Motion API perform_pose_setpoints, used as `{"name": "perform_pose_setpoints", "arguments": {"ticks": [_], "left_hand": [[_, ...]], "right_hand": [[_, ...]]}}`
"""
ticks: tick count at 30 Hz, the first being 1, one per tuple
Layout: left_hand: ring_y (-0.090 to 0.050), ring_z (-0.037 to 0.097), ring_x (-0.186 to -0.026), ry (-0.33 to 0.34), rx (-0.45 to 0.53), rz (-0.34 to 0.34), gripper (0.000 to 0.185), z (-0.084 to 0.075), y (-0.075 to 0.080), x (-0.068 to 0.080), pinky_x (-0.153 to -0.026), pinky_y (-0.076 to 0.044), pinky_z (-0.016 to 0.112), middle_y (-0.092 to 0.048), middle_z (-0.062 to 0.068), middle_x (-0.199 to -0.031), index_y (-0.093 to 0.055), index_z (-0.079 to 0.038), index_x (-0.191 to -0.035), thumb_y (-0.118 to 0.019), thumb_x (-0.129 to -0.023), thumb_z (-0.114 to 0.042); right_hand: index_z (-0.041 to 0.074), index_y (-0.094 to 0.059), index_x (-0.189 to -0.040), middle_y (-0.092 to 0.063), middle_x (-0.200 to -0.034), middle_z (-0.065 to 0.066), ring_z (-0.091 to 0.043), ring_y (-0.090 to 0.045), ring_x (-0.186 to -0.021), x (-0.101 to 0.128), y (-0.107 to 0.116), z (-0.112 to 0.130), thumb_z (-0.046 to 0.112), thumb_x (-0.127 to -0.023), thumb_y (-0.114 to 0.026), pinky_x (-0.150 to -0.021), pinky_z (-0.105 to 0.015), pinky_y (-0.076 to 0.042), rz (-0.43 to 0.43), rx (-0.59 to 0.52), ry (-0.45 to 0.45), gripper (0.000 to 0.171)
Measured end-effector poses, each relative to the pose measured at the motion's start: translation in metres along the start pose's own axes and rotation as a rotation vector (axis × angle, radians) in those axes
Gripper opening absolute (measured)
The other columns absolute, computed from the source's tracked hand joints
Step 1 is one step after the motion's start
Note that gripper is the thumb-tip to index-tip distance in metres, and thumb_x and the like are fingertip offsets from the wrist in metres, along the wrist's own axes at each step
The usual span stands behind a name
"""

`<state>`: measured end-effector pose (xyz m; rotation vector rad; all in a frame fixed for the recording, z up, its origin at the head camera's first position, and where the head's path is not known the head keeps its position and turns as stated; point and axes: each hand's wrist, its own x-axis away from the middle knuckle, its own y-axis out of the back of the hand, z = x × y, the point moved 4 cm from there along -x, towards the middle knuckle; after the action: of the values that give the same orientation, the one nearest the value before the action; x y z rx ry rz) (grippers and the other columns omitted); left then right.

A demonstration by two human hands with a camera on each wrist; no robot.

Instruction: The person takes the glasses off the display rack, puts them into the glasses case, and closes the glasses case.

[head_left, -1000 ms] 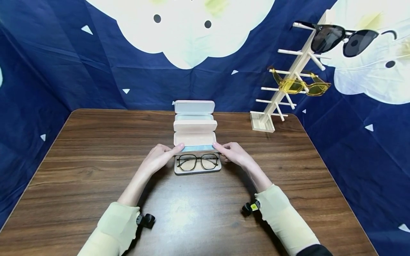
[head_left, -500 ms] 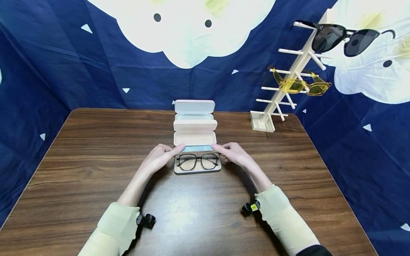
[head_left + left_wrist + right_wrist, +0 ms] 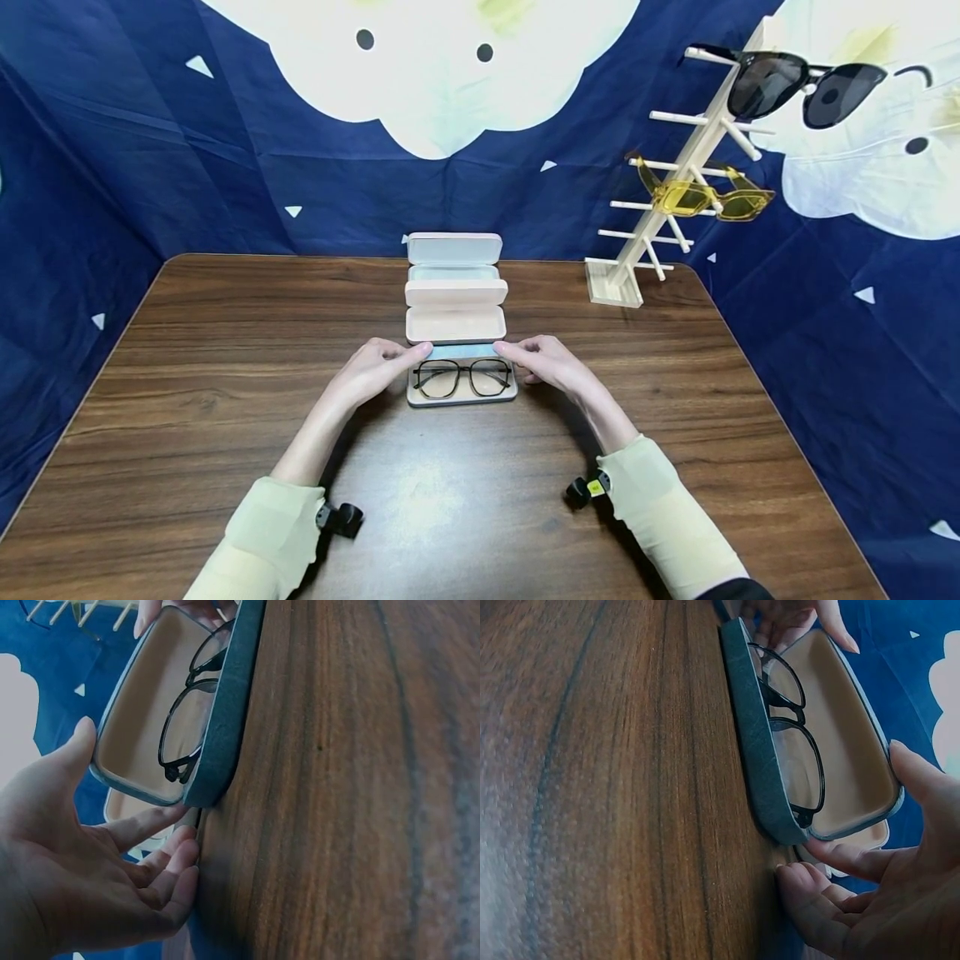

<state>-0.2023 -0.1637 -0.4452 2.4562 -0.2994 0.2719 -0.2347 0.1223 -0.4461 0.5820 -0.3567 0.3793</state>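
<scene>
Grey glasses case (image 3: 462, 394) sits open on the wooden table (image 3: 187, 367) right in front of me, between my two hands. My left hand (image 3: 372, 372) is at its left end, thumb on the edge of the raised lid (image 3: 463, 352) and the other fingers lying loosely beside the base; fingers are only lightly bent, touching rather than gripping. My right hand (image 3: 546, 364) mirrors that at the right end, thumb on the lid's edge, fingers relaxed beside the base. Left wrist view confirms it: thumb tip against the lid's rim, fingers (image 3: 161, 859) next to the case's end on the table. Right wrist view shows the same from the other side, fingers (image 3: 832, 859) just under the case's end. Lid is partly up, tan lining showing. Inside: black-framed glasses (image 3: 463, 377), folded, lying lens-up in the base. Just behind it, a pink case (image 3: 455, 312) stands open, looks empty from here, though the angle is shallow. Behind that, a white case (image 3: 453, 257), also open, contents can't tell. Wooden rack (image 3: 660, 208) at far right carries yellow sunglasses (image 3: 705, 198) and black sunglasses (image 3: 806, 83).
</scene>
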Motion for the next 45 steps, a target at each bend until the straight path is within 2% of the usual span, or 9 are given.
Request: {"name": "perform_pose_setpoints", "arguments": {"ticks": [3, 6, 8, 15, 20, 25, 31, 37, 45], "left_hand": [[-0.063, 0.020, -0.114, -0.006, 0.012, 0.005, 0.061, 0.001, 0.000, 0.001, -0.096, -0.049, 0.038, -0.076, 0.005, -0.116, -0.080, -0.013, -0.106, -0.058, -0.094, -0.069], [-0.061, 0.027, -0.130, -0.015, 0.026, 0.016, 0.062, 0.001, -0.001, 0.002, -0.110, -0.046, 0.050, -0.074, 0.008, -0.127, -0.078, -0.013, -0.116, -0.060, -0.094, -0.068], [-0.058, 0.029, -0.134, -0.019, 0.035, 0.025, 0.061, 0.002, -0.001, 0.003, -0.113, -0.044, 0.053, -0.073, 0.008, -0.130, -0.078, -0.014, -0.118, -0.060, -0.093, -0.067], [-0.059, 0.027, -0.132, -0.031, 0.039, 0.028, 0.058, 0.005, -0.002, 0.003, -0.112, -0.045, 0.052, -0.072, 0.007, -0.130, -0.078, -0.016, -0.116, -0.063, -0.092, -0.067], [-0.057, 0.026, -0.132, -0.005, 0.038, 0.026, 0.062, 0.007, -0.003, 0.004, -0.113, -0.044, 0.051, -0.069, 0.005, -0.135, -0.077, -0.018, -0.116, -0.065, -0.088, -0.072], [-0.050, 0.030, -0.139, 0.040, 0.031, 0.024, 0.077, 0.010, -0.003, 0.005, -0.115, -0.042, 0.053, -0.055, 0.010, -0.150, -0.068, -0.012, -0.132, -0.067, -0.085, -0.073], [-0.049, 0.033, -0.141, 0.058, 0.011, 0.019, 0.090, 0.012, -0.002, 0.007, -0.118, -0.040, 0.053, -0.048, 0.015, -0.152, -0.057, -0.006, -0.144, -0.070, -0.084, -0.072], [-0.048, 0.034, -0.142, 0.051, 0.004, 0.023, 0.090, 0.012, -0.002, 0.007, -0.117, -0.041, 0.054, -0.047, 0.015, -0.153, -0.057, -0.008, -0.145, -0.069, -0.084, -0.072], [-0.044, 0.034, -0.145, 0.060, 0.000, 0.031, 0.094, 0.014, -0.005, 0.008, -0.117, -0.039, 0.056, -0.043, 0.009, -0.156, -0.056, -0.013, -0.147, -0.069, -0.080, -0.078]], "right_hand": [[0.008, -0.071, -0.125, -0.063, -0.139, -0.006, -0.021, -0.062, -0.123, 0.000, 0.000, 0.000, 0.059, -0.091, -0.069, -0.097, -0.038, -0.059, 0.016, -0.019, 0.017, 0.061], [0.009, -0.072, -0.123, -0.065, -0.130, -0.005, -0.020, -0.062, -0.119, 0.000, 0.000, -0.001, 0.056, -0.091, -0.070, -0.096, -0.038, -0.059, 0.027, -0.025, 0.030, 0.057], [0.009, -0.073, -0.121, -0.066, -0.124, -0.004, -0.019, -0.062, -0.115, 0.000, -0.001, -0.001, 0.054, -0.092, -0.070, -0.095, -0.037, -0.059, 0.035, -0.030, 0.042, 0.054], [0.008, -0.073, -0.115, -0.065, -0.110, -0.004, -0.019, -0.063, -0.105, 0.001, -0.001, -0.002, 0.048, -0.093, -0.071, -0.091, -0.036, -0.060, 0.048, -0.033, 0.072, 0.046], [0.005, -0.068, -0.125, -0.068, -0.119, -0.010, -0.020, -0.067, -0.103, 0.001, 0.000, -0.001, 0.045, -0.094, -0.072, -0.092, -0.036, -0.061, 0.057, -0.027, 0.073, 0.051], [0.003, -0.065, -0.132, -0.069, -0.125, -0.015, -0.021, -0.069, -0.101, 0.002, 0.000, -0.003, 0.042, -0.093, -0.073, -0.092, -0.037, -0.060, 0.054, -0.028, 0.077, 0.055], [0.004, -0.065, -0.134, -0.070, -0.125, -0.016, -0.020, -0.069, -0.097, 0.003, 0.000, -0.004, 0.038, -0.093, -0.075, -0.088, -0.034, -0.060, 0.045, -0.012, 0.079, 0.054], [0.002, -0.062, -0.137, -0.071, -0.124, -0.018, -0.019, -0.069, -0.097, 0.005, 0.000, -0.002, 0.036, -0.093, -0.075, -0.088, -0.034, -0.060, 0.048, -0.018, 0.086, 0.057], [0.002, -0.064, -0.135, -0.074, -0.113, -0.013, -0.015, -0.067, -0.086, 0.006, -0.001, -0.005, 0.036, -0.091, -0.078, -0.079, -0.029, -0.056, 0.045, 0.018, 0.126, 0.057]]}}
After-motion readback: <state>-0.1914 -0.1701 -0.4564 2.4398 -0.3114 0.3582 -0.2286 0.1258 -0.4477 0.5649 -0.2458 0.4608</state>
